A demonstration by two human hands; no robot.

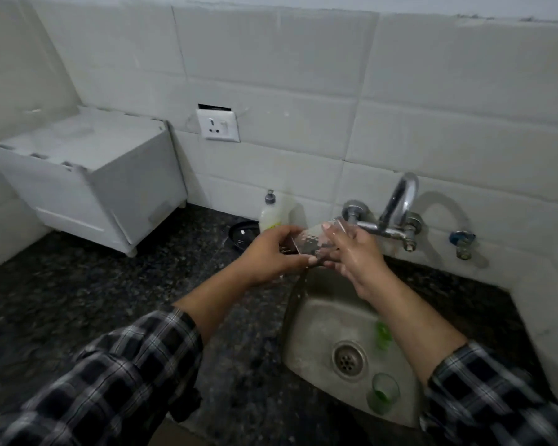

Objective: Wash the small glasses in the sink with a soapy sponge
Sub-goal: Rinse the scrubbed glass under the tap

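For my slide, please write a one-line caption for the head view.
Left hand and right hand hold a clear glass by the tap; two green glasses sit in the sink.

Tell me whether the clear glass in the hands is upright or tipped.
Tipped: the clear glass lies roughly sideways, held between the left hand and the right hand above the back edge of the sink.

White tiled wall (303, 59), dark granite counter (78, 300)
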